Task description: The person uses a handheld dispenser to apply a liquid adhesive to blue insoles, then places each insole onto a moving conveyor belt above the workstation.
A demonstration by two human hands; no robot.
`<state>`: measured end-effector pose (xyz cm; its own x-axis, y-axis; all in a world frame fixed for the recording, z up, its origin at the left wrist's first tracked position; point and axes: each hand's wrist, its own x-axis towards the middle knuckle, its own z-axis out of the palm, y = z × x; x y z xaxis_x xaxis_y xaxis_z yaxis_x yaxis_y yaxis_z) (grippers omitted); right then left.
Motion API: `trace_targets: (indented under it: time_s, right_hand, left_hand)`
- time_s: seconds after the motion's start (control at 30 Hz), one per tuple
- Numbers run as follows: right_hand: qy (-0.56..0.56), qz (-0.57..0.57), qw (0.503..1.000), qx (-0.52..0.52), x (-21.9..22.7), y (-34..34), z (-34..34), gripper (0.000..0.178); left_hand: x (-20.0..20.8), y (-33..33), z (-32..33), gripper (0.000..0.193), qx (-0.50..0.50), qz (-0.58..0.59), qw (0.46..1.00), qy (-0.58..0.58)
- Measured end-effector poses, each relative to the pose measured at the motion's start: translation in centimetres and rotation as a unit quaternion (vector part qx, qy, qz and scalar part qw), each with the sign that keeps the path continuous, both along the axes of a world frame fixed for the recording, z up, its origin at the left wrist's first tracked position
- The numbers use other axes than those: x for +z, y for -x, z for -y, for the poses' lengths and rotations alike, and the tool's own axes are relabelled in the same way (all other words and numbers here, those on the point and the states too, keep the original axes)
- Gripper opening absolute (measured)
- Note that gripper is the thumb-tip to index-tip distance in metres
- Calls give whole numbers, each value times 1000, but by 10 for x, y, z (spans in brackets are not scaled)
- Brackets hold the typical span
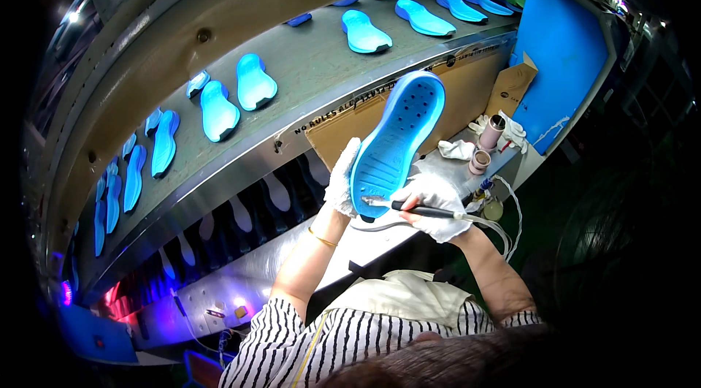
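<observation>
A blue shoe sole is tilted up in front of me, its hollow inner side facing me, with ribs along the middle and holes at the far, rounded end. My left hand, in a white glove, is closed on its left edge near the lower end. In my gloved right hand is a brush with a dark handle, and a clear tube runs from its rear end. The brush tip touches the inner face of the sole near its lower end, where a whitish smear shows.
Beyond my hands, a grey conveyor belt carries several blue soles under a metal hood. Cardboard leans against its side. At right stand a pink cup, a small jar, white cloths and a blue panel.
</observation>
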<state>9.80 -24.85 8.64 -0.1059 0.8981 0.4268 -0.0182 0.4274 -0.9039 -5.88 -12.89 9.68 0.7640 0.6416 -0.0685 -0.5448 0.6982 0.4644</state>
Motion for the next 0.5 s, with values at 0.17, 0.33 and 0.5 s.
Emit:
trace_targets:
  time_s: [0.17, 0.33, 0.5]
  right_hand:
    - [10, 129, 991, 19, 3, 1, -7, 13]
    - [123, 153, 976, 88, 1, -19, -16, 13]
    - [145, 30, 982, 115, 15, -31, -16, 14]
  left_hand:
    - [6, -4, -8, 52, -81, -71, 994, -26]
    - [-38, -3, -31, 46, -115, -202, 971, -59]
    - [-27, -8, -18, 40, -128, -222, 966, -48]
